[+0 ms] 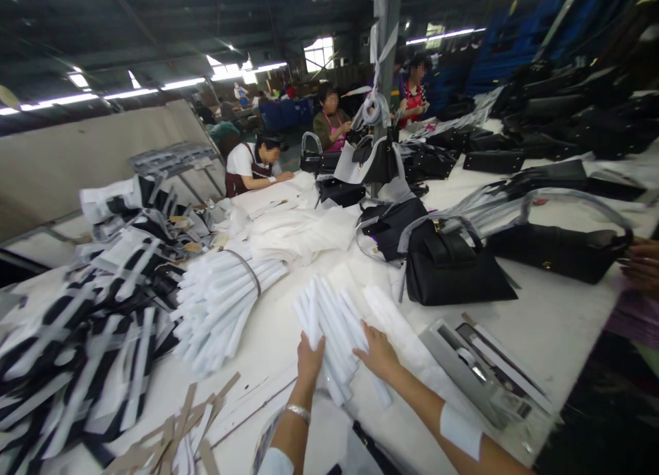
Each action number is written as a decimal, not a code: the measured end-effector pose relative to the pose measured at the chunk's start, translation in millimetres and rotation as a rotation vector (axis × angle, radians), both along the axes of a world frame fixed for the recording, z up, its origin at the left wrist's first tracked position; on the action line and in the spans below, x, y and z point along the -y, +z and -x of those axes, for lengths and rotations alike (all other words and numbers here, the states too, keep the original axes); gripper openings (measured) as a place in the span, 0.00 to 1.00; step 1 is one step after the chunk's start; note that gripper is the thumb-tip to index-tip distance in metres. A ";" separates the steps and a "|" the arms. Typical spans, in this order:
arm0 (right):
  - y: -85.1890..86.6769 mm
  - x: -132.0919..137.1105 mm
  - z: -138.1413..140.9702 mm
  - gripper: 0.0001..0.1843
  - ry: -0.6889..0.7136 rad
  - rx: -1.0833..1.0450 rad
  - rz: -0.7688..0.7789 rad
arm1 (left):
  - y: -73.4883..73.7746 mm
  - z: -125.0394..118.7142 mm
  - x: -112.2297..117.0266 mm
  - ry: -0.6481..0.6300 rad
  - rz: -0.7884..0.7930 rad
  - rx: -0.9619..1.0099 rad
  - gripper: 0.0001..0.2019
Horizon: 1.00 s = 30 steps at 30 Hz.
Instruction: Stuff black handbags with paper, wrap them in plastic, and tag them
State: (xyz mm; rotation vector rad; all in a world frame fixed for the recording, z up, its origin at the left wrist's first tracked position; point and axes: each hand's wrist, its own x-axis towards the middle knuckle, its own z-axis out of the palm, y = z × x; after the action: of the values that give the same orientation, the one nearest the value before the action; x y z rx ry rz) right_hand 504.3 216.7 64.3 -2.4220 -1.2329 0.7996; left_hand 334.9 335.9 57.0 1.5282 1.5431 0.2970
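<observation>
Several long white rolls (329, 324), which look like soft padding, lie side by side on the table in front of me. My left hand (310, 358) is closed around one white roll at the left side of this group; a silvery bracelet is on that wrist. At the group's right side, my right hand (379, 353) rests against a roll with thumb and forefinger spread apart. Its other fingers are partly hidden. To the left lies a larger bundle of the same rolls (216, 307), with a dark band (250, 269) around it.
Black handbags (453, 265) stand on the table (556, 317) at the right. A grey tray (443, 344) holds tools and tape. Black-and-white pieces (103, 324) are heaped at the left, with brown strips (169, 434) nearer. Co-workers (255, 163) sit beyond; another person's hand (641, 262) is at the right edge.
</observation>
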 end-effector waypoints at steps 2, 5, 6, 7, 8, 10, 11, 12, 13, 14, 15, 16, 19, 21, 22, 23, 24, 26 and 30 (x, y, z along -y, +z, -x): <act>-8.9 3.5 6.4 0.40 0.002 -0.001 -0.025 | -5.2 -14.7 1.8 0.003 -0.020 -0.019 0.22; -16.4 -4.6 3.1 0.38 -0.010 0.003 -0.073 | -10.7 -42.2 4.1 -0.012 -0.047 0.019 0.24; -17.6 -9.9 -2.9 0.37 -0.015 0.007 -0.091 | -11.7 -53.0 3.4 -0.025 -0.053 0.047 0.24; -18.1 -16.2 -11.4 0.37 -0.019 0.014 -0.112 | -12.2 -64.8 1.7 -0.041 -0.057 0.081 0.25; -17.8 -23.1 -22.2 0.37 -0.022 0.021 -0.136 | -12.1 -77.5 -1.1 -0.060 -0.056 0.120 0.25; -14.7 -37.4 -49.0 0.37 -0.031 0.041 -0.184 | -10.6 -105.2 -9.4 -0.105 -0.045 0.204 0.25; -11.8 -44.1 -63.8 0.37 -0.041 0.054 -0.205 | -9.3 -119.6 -14.3 -0.127 -0.035 0.242 0.25; -8.1 -50.1 -78.6 0.37 -0.057 0.069 -0.223 | -7.9 -133.7 -19.3 -0.146 -0.027 0.273 0.25; -4.0 -54.7 -92.4 0.38 -0.075 0.087 -0.238 | -6.7 -146.9 -24.0 -0.159 -0.020 0.296 0.25; 0.4 -57.5 -104.5 0.38 -0.094 0.107 -0.252 | -5.9 -158.3 -28.1 -0.163 -0.018 0.310 0.26; 4.5 -58.1 -114.2 0.37 -0.109 0.128 -0.265 | -5.7 -167.6 -31.3 -0.159 -0.020 0.316 0.26; 7.8 -56.3 -121.0 0.37 -0.119 0.149 -0.278 | -6.2 -174.1 -33.5 -0.149 -0.026 0.315 0.27; 7.7 -37.8 -122.5 0.33 -0.119 0.207 -0.304 | -12.3 -177.5 -33.0 -0.097 -0.050 0.278 0.28; -4.4 -20.2 -112.4 0.31 -0.105 0.242 -0.298 | -20.2 -171.2 -29.3 -0.076 -0.044 0.244 0.29; -13.4 -12.4 -106.6 0.30 -0.091 0.249 -0.287 | -25.2 -167.6 -27.5 -0.085 -0.026 0.234 0.29; -23.3 -6.1 -101.5 0.29 -0.087 0.254 -0.290 | -30.3 -164.3 -26.2 -0.106 0.000 0.225 0.29; -32.6 -1.5 -97.7 0.28 -0.089 0.263 -0.313 | -35.1 -161.5 -25.6 -0.134 0.029 0.213 0.30; -44.7 3.5 -94.2 0.26 -0.094 0.298 -0.404 | -41.8 -156.5 -26.4 -0.176 0.052 0.187 0.31; -36.4 9.7 -97.0 0.24 -0.102 0.282 -0.548 | -40.5 -139.3 -29.4 -0.186 0.001 0.110 0.31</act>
State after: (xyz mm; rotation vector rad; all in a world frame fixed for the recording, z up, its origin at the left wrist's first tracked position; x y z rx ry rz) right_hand 601.3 206.9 27.8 -2.1536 -1.2124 0.0636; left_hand 474.2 365.3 16.6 1.6144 1.3053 0.2681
